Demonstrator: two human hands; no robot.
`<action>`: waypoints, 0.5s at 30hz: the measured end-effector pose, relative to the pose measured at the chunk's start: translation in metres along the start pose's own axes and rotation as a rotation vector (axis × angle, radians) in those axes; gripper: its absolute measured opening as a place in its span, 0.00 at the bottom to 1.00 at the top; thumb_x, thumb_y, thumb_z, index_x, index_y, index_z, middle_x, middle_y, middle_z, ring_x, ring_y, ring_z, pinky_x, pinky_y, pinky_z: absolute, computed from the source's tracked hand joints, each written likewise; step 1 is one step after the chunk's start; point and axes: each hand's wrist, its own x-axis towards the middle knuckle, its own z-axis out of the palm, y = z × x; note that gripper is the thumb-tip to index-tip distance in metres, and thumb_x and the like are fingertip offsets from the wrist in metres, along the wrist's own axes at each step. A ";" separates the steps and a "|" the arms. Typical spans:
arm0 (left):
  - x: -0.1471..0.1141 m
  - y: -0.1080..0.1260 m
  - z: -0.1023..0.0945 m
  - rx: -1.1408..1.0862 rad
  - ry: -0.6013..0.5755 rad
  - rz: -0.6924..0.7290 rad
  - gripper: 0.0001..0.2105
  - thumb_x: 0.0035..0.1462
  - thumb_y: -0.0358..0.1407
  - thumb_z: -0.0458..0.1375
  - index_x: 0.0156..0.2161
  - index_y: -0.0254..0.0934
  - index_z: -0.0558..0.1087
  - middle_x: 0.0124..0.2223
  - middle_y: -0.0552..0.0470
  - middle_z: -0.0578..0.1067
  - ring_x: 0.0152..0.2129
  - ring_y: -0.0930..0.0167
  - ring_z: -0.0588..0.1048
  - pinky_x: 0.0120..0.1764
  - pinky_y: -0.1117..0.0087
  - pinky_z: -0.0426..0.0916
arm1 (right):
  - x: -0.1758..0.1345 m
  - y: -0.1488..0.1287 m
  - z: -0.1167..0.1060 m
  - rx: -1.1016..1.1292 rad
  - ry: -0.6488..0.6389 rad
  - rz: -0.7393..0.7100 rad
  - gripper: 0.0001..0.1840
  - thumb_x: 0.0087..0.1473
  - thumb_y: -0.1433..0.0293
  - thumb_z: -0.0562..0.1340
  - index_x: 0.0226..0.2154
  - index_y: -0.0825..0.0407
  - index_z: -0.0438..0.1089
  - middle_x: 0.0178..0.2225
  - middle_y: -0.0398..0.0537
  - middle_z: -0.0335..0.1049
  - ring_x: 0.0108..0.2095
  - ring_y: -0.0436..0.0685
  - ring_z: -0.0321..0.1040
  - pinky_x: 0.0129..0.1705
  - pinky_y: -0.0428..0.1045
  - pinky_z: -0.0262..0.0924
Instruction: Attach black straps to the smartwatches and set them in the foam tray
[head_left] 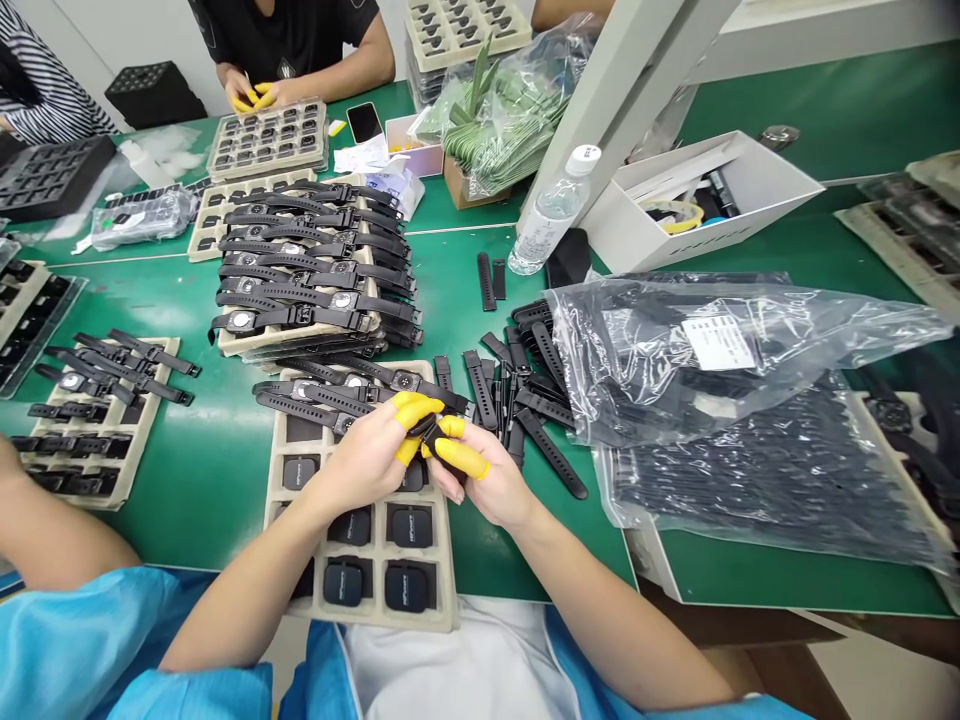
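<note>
**Hands meet over tray**

While both hands pinch a small black part just above the tray, fingers hide most of it. L hand & R hand closed together on it; straps lie right of tray, partly under a bag.

A small black watch piece sits pinched between yellow-capped fingers above the tray.

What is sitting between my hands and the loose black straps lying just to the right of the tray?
Nothing visible. The left hand and right hand meet over the tray, pinching a small black piece. The loose straps lie just beyond the right hand on bare green mat.
</note>
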 end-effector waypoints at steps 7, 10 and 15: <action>-0.001 -0.001 0.005 0.092 0.014 0.008 0.23 0.69 0.28 0.47 0.67 0.38 0.63 0.56 0.40 0.73 0.57 0.62 0.73 0.57 0.57 0.74 | 0.001 -0.008 0.007 0.174 0.061 0.047 0.16 0.59 0.56 0.67 0.33 0.49 0.65 0.14 0.33 0.58 0.14 0.46 0.46 0.17 0.44 0.46; -0.001 0.001 0.004 0.097 0.005 0.001 0.24 0.70 0.31 0.47 0.69 0.38 0.60 0.57 0.39 0.71 0.56 0.61 0.72 0.57 0.56 0.73 | 0.001 -0.012 0.008 0.205 0.087 0.056 0.17 0.58 0.56 0.68 0.32 0.49 0.65 0.14 0.33 0.57 0.13 0.46 0.45 0.16 0.43 0.44; 0.001 0.007 -0.001 0.015 -0.014 0.038 0.24 0.72 0.32 0.46 0.70 0.37 0.58 0.58 0.38 0.70 0.56 0.60 0.70 0.58 0.55 0.70 | 0.001 -0.013 0.008 0.194 0.094 0.052 0.18 0.58 0.56 0.68 0.31 0.50 0.65 0.14 0.33 0.57 0.13 0.45 0.45 0.16 0.43 0.45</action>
